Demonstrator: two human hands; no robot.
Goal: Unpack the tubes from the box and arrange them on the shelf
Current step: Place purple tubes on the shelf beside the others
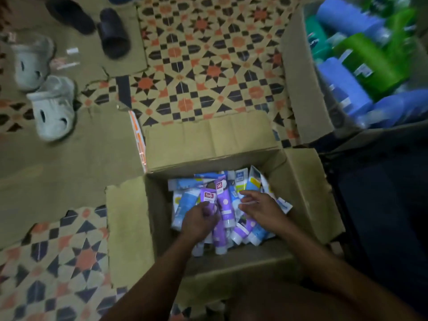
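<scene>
left hand point(199, 220): bare | right hand point(260, 208): bare | forearms point(159, 276): bare

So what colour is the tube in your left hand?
The plastic tube the left hand grips is purple, red logo; head view.

Purple and blue tubes point(223, 202) — brown box point(129, 228), orange-and-black star-patterned floor point(208, 54)

I see patterned tile floor point(208, 54), partly under flattened cardboard point(58, 163). On it: open box point(129, 228) below me, second box point(301, 77) upper right, grey clogs point(53, 107) and dark sandals point(113, 31) upper left.
</scene>
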